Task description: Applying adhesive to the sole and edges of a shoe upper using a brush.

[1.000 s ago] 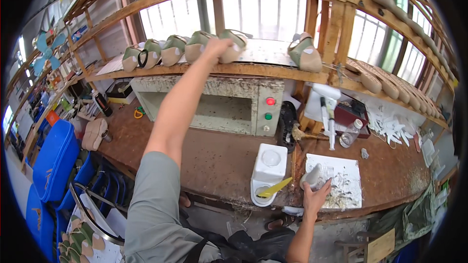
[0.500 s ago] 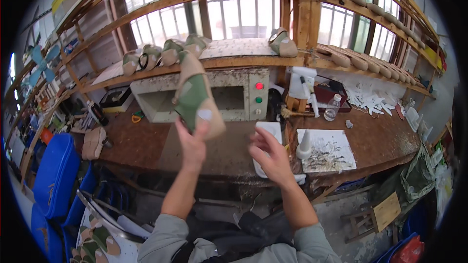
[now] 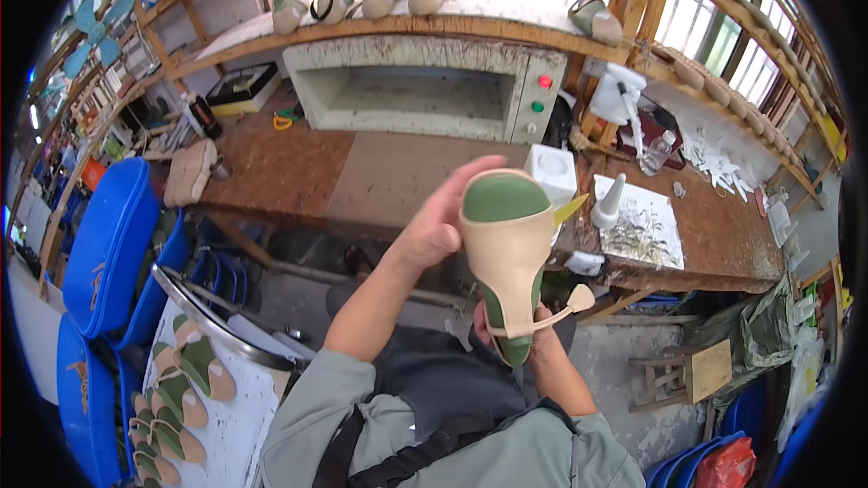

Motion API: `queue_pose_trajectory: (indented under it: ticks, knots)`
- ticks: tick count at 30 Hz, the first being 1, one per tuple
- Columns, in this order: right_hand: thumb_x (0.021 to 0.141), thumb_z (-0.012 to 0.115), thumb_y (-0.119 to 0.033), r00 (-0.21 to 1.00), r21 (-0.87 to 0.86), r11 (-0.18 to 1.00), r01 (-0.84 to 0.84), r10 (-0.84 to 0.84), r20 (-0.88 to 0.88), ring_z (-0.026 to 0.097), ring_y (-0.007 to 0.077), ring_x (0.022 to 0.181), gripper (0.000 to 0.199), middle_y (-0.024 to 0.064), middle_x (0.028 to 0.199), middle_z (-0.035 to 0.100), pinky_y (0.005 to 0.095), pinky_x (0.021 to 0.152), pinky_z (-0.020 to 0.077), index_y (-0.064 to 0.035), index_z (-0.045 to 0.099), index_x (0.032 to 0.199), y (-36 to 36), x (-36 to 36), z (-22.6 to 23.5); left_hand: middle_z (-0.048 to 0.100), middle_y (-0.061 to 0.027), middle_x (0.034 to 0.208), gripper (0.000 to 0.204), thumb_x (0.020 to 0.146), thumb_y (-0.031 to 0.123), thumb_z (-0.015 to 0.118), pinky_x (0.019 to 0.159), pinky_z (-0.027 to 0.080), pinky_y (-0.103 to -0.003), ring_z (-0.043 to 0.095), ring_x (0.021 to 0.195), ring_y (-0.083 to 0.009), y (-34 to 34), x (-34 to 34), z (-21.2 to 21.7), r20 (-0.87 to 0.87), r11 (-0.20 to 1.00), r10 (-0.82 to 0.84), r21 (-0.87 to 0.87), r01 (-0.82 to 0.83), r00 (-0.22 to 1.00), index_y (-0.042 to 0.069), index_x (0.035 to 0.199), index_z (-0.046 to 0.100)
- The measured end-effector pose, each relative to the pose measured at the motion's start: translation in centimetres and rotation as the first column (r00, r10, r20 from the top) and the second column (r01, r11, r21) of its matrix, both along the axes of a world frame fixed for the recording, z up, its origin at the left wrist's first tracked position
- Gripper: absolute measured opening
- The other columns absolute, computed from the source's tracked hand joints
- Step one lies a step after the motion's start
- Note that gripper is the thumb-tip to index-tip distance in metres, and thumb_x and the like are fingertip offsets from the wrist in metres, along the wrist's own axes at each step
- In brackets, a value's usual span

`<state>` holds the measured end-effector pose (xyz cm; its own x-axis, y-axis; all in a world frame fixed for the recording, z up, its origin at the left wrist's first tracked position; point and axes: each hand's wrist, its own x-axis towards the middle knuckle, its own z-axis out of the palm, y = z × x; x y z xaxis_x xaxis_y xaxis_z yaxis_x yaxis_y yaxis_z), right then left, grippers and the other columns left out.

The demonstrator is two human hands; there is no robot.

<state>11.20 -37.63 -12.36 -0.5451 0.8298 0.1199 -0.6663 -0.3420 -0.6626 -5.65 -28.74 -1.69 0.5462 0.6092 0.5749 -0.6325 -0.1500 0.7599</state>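
Observation:
A beige and green shoe [image 3: 509, 248] is held upright in front of me, its rounded green toe uppermost and its narrow heel end low. A thin beige strap [image 3: 571, 305] with a rounded tab sticks out on its right. My left hand [image 3: 432, 228] cups the toe from the left, thumb at the side and fingers stretched along the top edge. Lower down, my right hand [image 3: 544, 341] grips the narrow end from behind, its fingers partly hidden by the shoe. Just beyond the shoe stands a white container [image 3: 551, 168] on the bench edge.
A grey oven-like box [image 3: 420, 90] stands at the back of the brown bench [image 3: 271, 167]. To the right are a white cone-topped bottle [image 3: 610, 203] on a stained sheet [image 3: 644, 237] and a clear bottle [image 3: 657, 154]. Several shoes [image 3: 185, 380] lie on a white surface, lower left, near blue bins [image 3: 108, 248].
The shoe came down and nearer, and it turned so its toe points up. My right hand, empty before, now grips its narrow end. My view has tilted downward.

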Motion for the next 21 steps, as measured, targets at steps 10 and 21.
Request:
queue_pose_trajectory:
  ticks: [10,21]
  knots:
    - [0.072,0.052,-0.054,0.986,-0.184,0.971,-0.155,0.143,-0.081,0.061,0.0371,0.071,0.077,0.0313,0.087,0.058,0.0380,0.051,0.0488,0.0130,0.050,0.110,-3.2,1.2,-1.7,0.048,-0.0157,0.109,0.086,0.051,0.031,0.077,0.080,0.047,-0.038,0.050,0.100,-0.0290,-3.0,3.7,-1.4,0.202,0.951,-0.157,-0.235,0.203,0.967,0.003,0.124,0.041]
    - [0.064,0.053,-0.077,0.975,-0.195,0.964,-0.182,0.151,-0.164,0.055,0.0223,0.064,0.099,0.0172,0.085,0.058,0.0271,0.045,0.0407,0.0074,0.049,0.115,-1.0,1.4,-1.8,0.051,-0.0150,0.109,0.080,0.066,0.043,0.064,0.080,0.046,-0.035,0.055,0.094,-0.0261,0.7,6.1,-3.5,0.361,0.904,-0.043,-0.383,0.190,0.932,0.001,0.129,0.038]
